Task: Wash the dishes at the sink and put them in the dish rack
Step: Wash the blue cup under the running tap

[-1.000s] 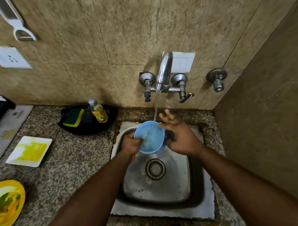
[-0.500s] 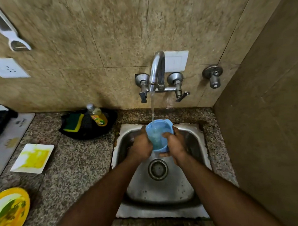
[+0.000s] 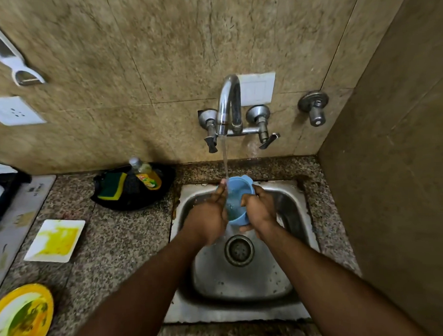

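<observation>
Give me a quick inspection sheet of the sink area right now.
Surface: speckled stone counter around a steel sink.
Job's things: blue bowl under running tap; stained white square plate; dirty yellow plate. Dish rack: nothing seen.
Clutter: soap bottle and sponge on black tray.
Grippers: left hand and right hand hold the bowl.
Cables: nothing seen.
Surroundings: tiled wall, socket.
</observation>
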Demonstrator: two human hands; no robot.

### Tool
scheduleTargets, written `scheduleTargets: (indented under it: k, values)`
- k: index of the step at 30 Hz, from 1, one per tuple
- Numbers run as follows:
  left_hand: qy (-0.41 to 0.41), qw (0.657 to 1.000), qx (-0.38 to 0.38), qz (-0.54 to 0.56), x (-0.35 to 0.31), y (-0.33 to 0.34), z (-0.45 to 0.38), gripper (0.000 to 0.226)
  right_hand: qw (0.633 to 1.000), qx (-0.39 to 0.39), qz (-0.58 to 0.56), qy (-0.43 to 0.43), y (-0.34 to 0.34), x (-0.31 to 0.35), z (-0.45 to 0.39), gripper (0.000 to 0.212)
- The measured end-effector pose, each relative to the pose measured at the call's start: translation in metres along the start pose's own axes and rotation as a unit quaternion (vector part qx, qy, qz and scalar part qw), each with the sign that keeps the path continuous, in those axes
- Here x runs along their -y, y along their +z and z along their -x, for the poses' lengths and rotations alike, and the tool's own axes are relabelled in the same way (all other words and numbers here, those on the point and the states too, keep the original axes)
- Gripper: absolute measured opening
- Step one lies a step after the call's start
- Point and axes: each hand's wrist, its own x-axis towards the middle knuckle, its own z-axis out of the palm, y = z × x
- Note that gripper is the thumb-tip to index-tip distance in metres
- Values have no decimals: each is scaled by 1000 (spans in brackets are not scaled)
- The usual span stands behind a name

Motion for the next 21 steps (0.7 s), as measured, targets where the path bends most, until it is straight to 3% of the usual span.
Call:
scheduleTargets:
  k: [3,6,8,13,21]
  values:
    - [-116,983,-122,71,-1,-3,-4,56,1000,2,-7,-8,-1,4,3,48]
    - [-165,974,-146,50,1,-12,-12,28,1000,17,-15,-1,-2,7,12,38]
    - [-202,968,-134,69,-2,-20,-20,27,999,24,-23,10,-3,7,14,38]
    - [-189,974,-102,69,4,-22,-34,54,999,31,3,23,-10,9,16,30]
    - [-249,956,-101,115,-12,-25,-41,81,998,53,32,28,-14,10,8,28]
